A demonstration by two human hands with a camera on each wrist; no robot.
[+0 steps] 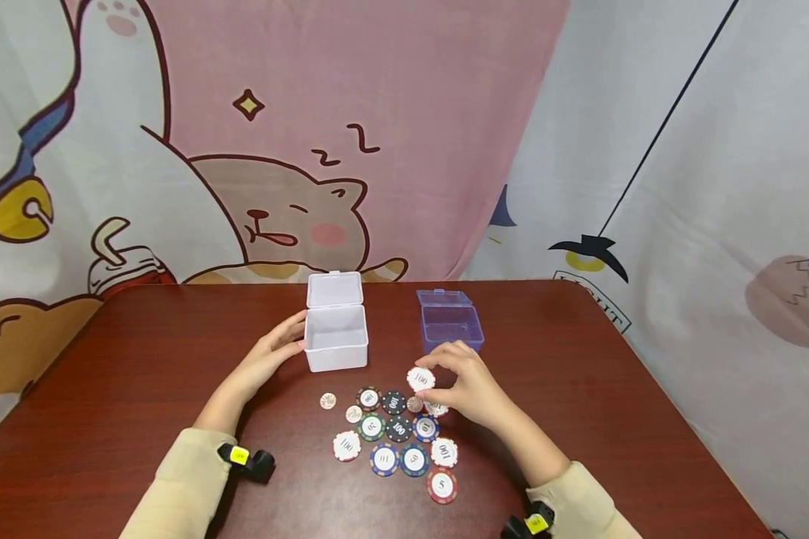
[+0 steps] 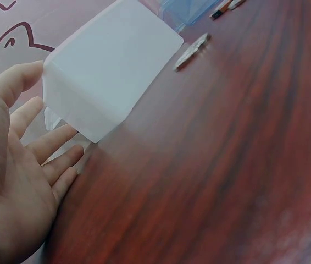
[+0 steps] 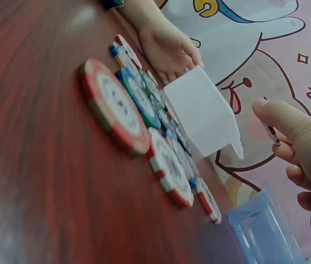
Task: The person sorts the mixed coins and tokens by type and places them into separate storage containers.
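With thumb and fingers, my right hand (image 1: 468, 385) pinches a white poker chip (image 1: 421, 379) marked 100, raised above the table. Seen in the right wrist view, that chip (image 3: 272, 135) is nearly edge-on. My left hand (image 1: 270, 361) rests against the left side of a white plastic box (image 1: 337, 361), its fingers loosely extended; the left wrist view shows the thumb at a corner of the box (image 2: 109, 60). The box's lid (image 1: 335, 290) stands open at the back. Beyond my right hand is a translucent purple box (image 1: 445, 322), lid up too.
Several poker chips lie in a loose group before the boxes, among them a black chip (image 1: 399, 429), a green chip (image 1: 371, 427) and a red chip (image 1: 441, 485). Small pale coins (image 1: 327, 401) lie among and beside them. A patterned curtain (image 1: 404, 135) hangs behind the brown table (image 1: 141, 404).
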